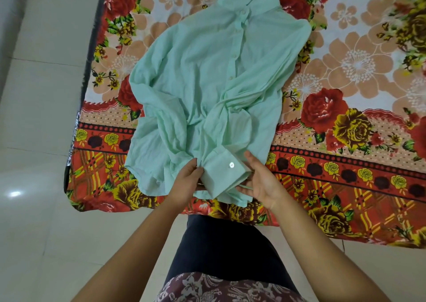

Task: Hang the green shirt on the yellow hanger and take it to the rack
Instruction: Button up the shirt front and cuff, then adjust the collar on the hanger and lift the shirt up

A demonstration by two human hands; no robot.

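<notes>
Pinching with the left hand (185, 183) the gathered sleeve fabric at the left side of the cuff (224, 177), fingers bent onto the cloth. Holding the right hand (261, 182) open at the cuff's other end, palm turned up and inward, fingers straight and spread, thumb reaching leftward along the cuff's lower edge, touching the cloth rather than curled round it. Between the two hands, the fastened cuff, raised a little above the fabric beneath, one white button (231, 165) facing up. Directly ahead of the hands, the green shirt (202, 71), spread front-up on the floral bed cover (350, 76): hem nearest the body and just under the hands, collar (244, 0) at the far end, a row of small buttons running down the middle. Crossing the shirt front from the right shoulder down to the held cuff, one long sleeve, rumpled where it meets the hem. Along the shirt's left side, the other sleeve, folded back on itself. To the left of the bed, pale tiled floor (34, 122) with a bright spot of reflected light. Below the forearms, dark trousers (226, 244) close against the bed's near edge.
</notes>
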